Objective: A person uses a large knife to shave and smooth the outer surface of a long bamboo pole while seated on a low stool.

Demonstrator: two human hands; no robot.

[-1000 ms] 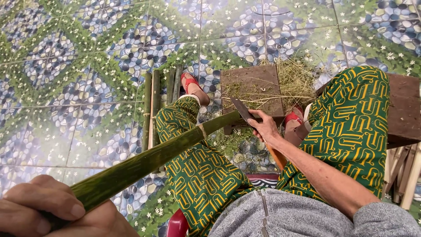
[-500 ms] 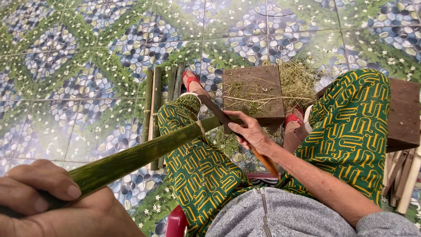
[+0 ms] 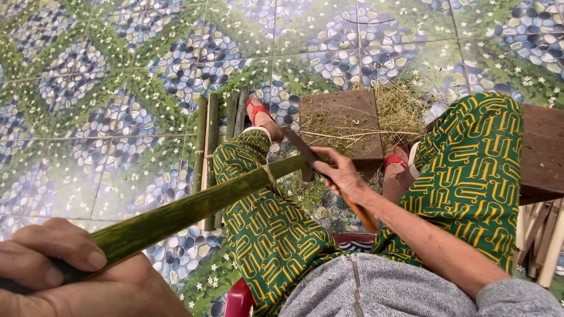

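My left hand (image 3: 64, 264) grips the near end of a long green bamboo strip (image 3: 194, 202) at the bottom left. The strip runs up and right across my left knee toward a brown wooden block (image 3: 341, 120). My right hand (image 3: 341, 173) holds a knife with an orange-brown handle (image 3: 361, 211). Its dark blade (image 3: 299, 147) lies against the far end of the strip. I sit with green and yellow patterned trousers (image 3: 276, 235) and red sandals (image 3: 255, 108) in view.
Several split bamboo pieces (image 3: 211, 126) lie on the pebble-patterned tile floor (image 3: 106, 88) left of my foot. Dry shavings (image 3: 402, 108) pile on and beside the block. A dark wooden bench (image 3: 543, 152) and pale sticks (image 3: 543, 240) are at the right. A red stool edge (image 3: 238, 299) shows below.
The knife hand has shifted left and down along the strip's far end, and the blade now points up-left. My left hand has kept its grip on the strip.
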